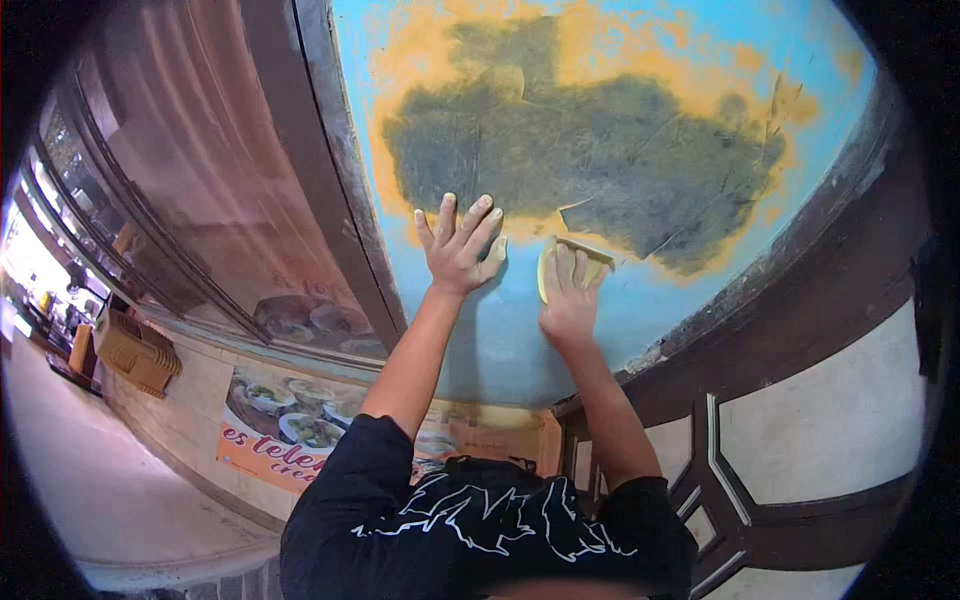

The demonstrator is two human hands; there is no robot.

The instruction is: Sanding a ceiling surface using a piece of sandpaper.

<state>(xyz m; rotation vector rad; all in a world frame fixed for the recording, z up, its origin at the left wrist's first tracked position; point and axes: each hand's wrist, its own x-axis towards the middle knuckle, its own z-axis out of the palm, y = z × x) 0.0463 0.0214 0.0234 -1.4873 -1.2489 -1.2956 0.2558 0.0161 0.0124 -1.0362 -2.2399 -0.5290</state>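
Note:
A blue wall panel (480, 345) stands before me, with a large dark grey patch (600, 150) ringed by orange on it. My left hand (462, 245) rests on the panel at the patch's lower left edge, fingers spread, holding nothing; pale dust coats the fingertips. To its right, my right hand (570, 295) presses a folded yellow sheet, which looks like sandpaper (588, 248), against the panel just under the patch. The fingers lie over the sheet, and its upper edge curls away from the surface. What is under the sheet is hidden.
A brown frame (310, 150) borders the panel at left, beside a glass pane (190, 150) with a curtain. On the right runs a dark wooden frame (760, 260) with white panels. A printed food banner (265, 420) and a tan basket-like stack (138, 352) are at lower left.

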